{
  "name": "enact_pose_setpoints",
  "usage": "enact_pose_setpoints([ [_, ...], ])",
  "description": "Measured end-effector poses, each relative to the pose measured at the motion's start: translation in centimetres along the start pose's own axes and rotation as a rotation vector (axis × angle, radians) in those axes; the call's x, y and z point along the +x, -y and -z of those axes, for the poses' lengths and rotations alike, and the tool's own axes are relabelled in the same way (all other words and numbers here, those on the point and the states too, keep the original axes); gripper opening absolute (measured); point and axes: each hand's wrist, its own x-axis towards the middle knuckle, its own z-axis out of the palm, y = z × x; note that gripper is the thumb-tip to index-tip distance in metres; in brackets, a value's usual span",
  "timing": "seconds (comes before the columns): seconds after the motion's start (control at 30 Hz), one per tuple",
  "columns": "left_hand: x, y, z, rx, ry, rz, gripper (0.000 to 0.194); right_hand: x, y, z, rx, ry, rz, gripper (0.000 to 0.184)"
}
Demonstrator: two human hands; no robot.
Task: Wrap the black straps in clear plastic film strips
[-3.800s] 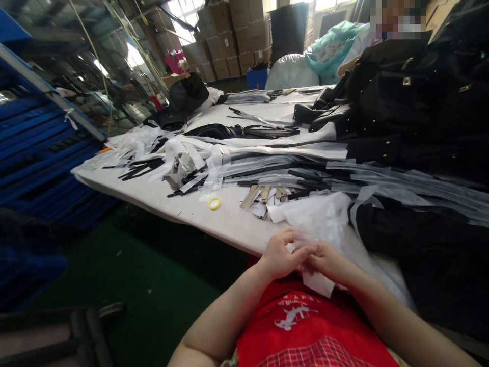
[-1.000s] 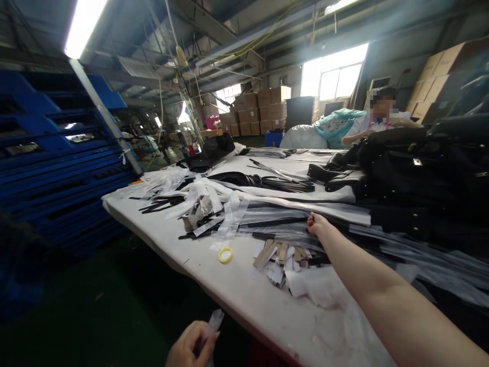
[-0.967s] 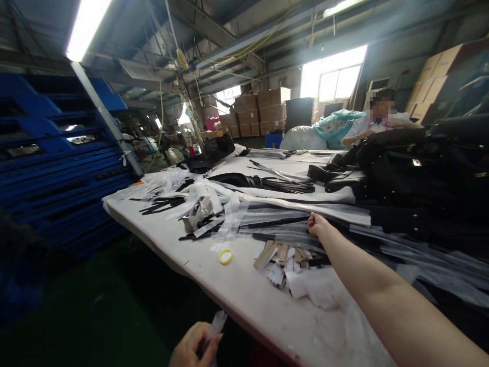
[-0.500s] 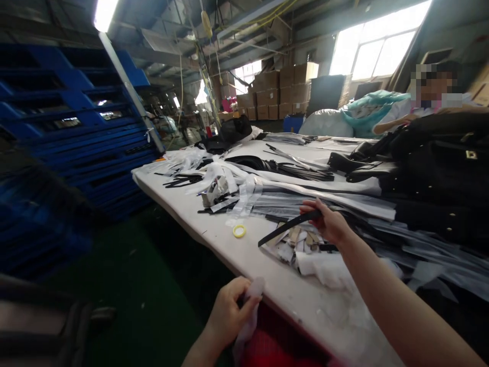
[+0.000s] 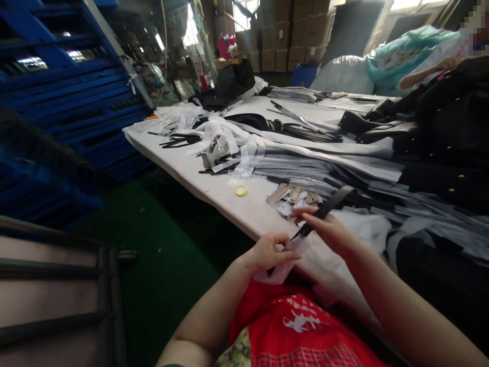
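- Pinching a translucent sleeve (image 5: pixel 282 271) between thumb and fingers: left hand (image 5: pixel 263 252), at the near edge of the table (image 5: pixel 252 214), above red apron (image 5: pixel 294 316).
- Right hand (image 5: pixel 332 232) grips a black strap (image 5: pixel 324 210) between thumb and fingers; strap slants down toward left hand, upper end bent over.
- Strap's lower end meets the sleeve; inside or just against it, can't tell. Sleeve's far end partly covered by left hand.
- Paper scraps (image 5: pixel 294 196) just beyond right hand; yellow ring (image 5: pixel 241 190) left of them.
- Wrapped strips (image 5: pixel 290 160) overlap behind, single pieces hard to separate.
- Black bags (image 5: pixel 454 107) at right too dark for outlines, cut by frame.
- Co-worker (image 5: pixel 431 71) cropped at right edge, face pixelated; hand partly behind bags.
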Motion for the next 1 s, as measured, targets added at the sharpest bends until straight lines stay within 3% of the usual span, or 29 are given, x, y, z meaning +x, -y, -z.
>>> enact_pose_setpoints([
  [0.07, -0.6, -0.4, 0.3, -0.030, -0.004, -0.010, 0.040, -1.6, -0.9, -1.0, -0.206, 0.103, -0.051, 0.049],
  [0.1, -1.0, -0.7, 0.5, -0.038, -0.002, -0.023, 0.041, -2.2, -1.0, -1.1, -0.264, 0.093, -0.055, 0.052],
  [0.17, -1.5, -1.3, 1.2, -0.041, -0.016, -0.052, 0.042, -3.1, -0.6, -0.2, -0.278, -0.020, 0.014, 0.055],
  [0.3, -2.0, -1.5, 2.2, -0.045, -0.023, -0.069, 0.047, -4.0, 1.5, 1.9, -0.140, -0.267, 0.307, 0.038],
  [0.53, -2.3, -0.6, 2.3, -0.024, 0.041, -0.024, 0.046, -5.1, 2.5, 1.1, -0.095, -0.327, 0.457, 0.032],
  [0.73, -2.3, 0.0, 2.5, -0.068, 0.052, 0.011, 0.046, -5.1, 1.7, 2.0, -0.028, -0.381, 0.458, 0.032],
  [0.87, -2.4, -0.1, 2.4, -0.107, 0.055, 0.057, 0.044, -4.7, 1.2, 2.2, -0.102, -0.224, 0.327, 0.037],
  [1.0, -2.0, 0.0, 1.9, -0.121, 0.039, 0.097, 0.040, -4.7, 0.3, -0.1, -0.193, -0.099, 0.185, 0.050],
])
